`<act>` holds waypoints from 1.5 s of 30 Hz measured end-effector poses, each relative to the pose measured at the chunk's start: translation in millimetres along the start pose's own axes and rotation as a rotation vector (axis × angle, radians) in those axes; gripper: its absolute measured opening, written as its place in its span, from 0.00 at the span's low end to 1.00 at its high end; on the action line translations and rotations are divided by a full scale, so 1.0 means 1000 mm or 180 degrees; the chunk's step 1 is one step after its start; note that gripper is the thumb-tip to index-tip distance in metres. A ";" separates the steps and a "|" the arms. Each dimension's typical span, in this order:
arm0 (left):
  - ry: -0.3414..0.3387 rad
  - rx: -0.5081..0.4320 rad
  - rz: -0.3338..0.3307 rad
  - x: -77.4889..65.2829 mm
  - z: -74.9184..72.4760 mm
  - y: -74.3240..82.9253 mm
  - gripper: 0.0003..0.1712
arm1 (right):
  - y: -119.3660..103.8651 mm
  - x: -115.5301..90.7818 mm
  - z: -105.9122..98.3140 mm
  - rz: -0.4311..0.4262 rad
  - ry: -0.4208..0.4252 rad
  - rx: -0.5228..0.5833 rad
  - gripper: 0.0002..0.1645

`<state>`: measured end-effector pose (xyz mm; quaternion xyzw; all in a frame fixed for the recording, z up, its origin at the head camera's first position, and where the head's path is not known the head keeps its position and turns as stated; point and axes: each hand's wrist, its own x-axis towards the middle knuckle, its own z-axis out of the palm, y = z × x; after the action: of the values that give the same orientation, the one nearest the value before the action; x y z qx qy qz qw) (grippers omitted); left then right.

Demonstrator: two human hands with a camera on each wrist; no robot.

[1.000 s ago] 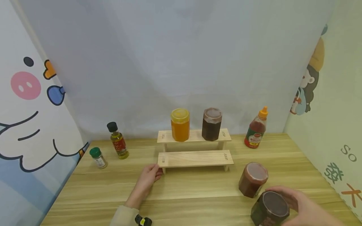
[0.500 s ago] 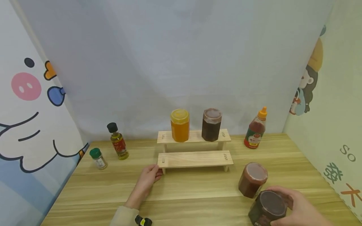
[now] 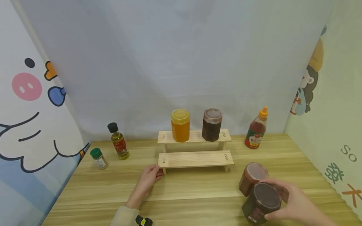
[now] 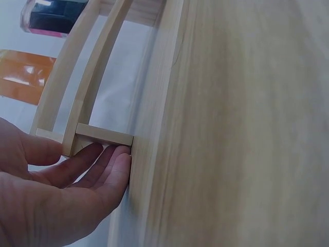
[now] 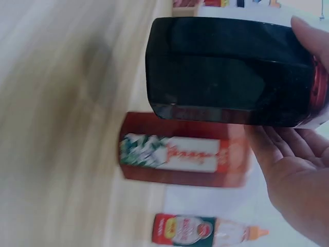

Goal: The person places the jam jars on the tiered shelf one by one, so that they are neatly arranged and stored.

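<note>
Dark faceted jar (image 3: 255,207) is gripped by right hand (image 3: 295,204), fingers curled; left hand (image 3: 148,177), fingers relaxed, touches two-tier pale wooden rack (image 3: 195,159).

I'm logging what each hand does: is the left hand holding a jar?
No, the left hand holds the left end of the wooden rack, while the right hand grips the near dark jar.

The left hand (image 3: 147,180) held the wooden rack (image 3: 195,159) at its near left corner — and right of the rack, nearer, the right hand (image 3: 292,201) gripped a dark jar (image 3: 256,205) before a reddish-brown jar (image 3: 249,178)! Amber jar (image 3: 181,130) and blackish jar (image 3: 211,130) stood on the rack's top tier — sauce bottle (image 3: 255,133) to its right.
</note>
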<state>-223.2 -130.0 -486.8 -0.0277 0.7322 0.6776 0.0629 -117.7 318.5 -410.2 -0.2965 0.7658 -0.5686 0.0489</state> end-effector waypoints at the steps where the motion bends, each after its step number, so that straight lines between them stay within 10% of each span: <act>1: 0.0002 0.0002 0.0000 0.000 0.000 0.000 0.22 | -0.003 0.002 0.001 0.0001 0.0009 0.0002 0.45; 20: 0.0013 0.0001 0.0006 0.001 -0.002 0.000 0.21 | -0.041 0.088 0.033 0.0741 0.0282 -0.0144 0.44; 45: -0.0032 -0.0040 -0.0042 0.002 0.000 0.000 0.19 | -0.003 0.209 0.105 0.0417 0.0739 -0.0119 0.42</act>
<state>-225.1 -130.3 -487.4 -0.0295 0.7274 0.6819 0.0709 -244.4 122.6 -389.4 -0.1789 0.7945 -0.5803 -0.0085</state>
